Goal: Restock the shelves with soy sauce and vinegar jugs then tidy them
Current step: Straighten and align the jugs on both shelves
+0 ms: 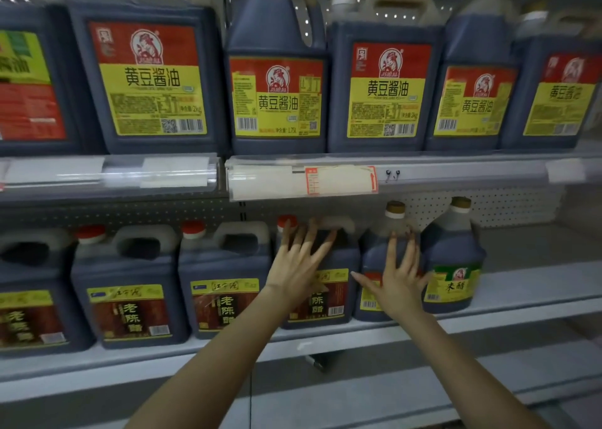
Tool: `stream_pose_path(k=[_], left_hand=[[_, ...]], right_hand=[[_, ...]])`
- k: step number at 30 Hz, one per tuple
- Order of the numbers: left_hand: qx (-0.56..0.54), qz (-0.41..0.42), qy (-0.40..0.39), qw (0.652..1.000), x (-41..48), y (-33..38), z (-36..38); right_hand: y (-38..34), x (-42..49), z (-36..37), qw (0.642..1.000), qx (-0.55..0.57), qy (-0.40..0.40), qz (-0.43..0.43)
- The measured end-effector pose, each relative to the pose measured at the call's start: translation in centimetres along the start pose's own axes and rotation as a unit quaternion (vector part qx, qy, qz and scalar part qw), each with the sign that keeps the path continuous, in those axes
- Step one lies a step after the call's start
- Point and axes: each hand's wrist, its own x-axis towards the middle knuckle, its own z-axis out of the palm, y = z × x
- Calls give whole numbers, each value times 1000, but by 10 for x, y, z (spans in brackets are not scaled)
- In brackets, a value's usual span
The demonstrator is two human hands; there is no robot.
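Note:
Dark soy sauce jugs [148, 77] with red and yellow labels fill the upper shelf. On the lower shelf [521, 298] stand square vinegar jugs [130, 292] with red caps. My left hand [299, 262] lies flat, fingers spread, against the front of one square vinegar jug [332, 295]. My right hand [399, 275] rests with spread fingers on a round-shouldered jug [378, 252] with a gold cap. Beside it to the right stands a green-labelled vinegar jug [452, 266]. Neither hand grips anything.
A price rail [303, 178] with paper tags runs along the upper shelf's front edge. Right of the green-labelled jug the lower shelf shows bare white board and a pegboard back wall [508, 207]. Another shelf edge [358, 393] lies below.

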Motion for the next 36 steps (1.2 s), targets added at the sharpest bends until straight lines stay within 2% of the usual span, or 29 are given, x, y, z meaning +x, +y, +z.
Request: stream_pose_path(k=[3, 5, 9, 11, 17, 23, 28, 36], left_hand=[[9, 3, 41, 999, -24, -20, 1], [-7, -37, 60, 998, -42, -42, 5], [-8, -96, 22, 995, -75, -90, 25], [-3, -124, 32, 992, -85, -104, 28], [-6, -97, 20, 995, -94, -119, 34], [-2, -86, -43, 995, -93, -122, 31], [-32, -91, -40, 995, -90, -123, 31], [-23, -85, -28, 996, -93, -121, 32]], right_hand=[[-13, -18, 1, 996, -34, 41, -77], [-27, -27, 7, 984, -76, 50, -151], [-72, -28, 9, 965, -124, 53, -225], [-97, -27, 12, 960, -143, 42, -237], [-139, -23, 30, 953, -172, 33, -247], [-142, -21, 37, 952, -172, 70, -242], [-142, -19, 43, 949, -200, 83, -228], [-140, -20, 47, 945, -173, 116, -254]])
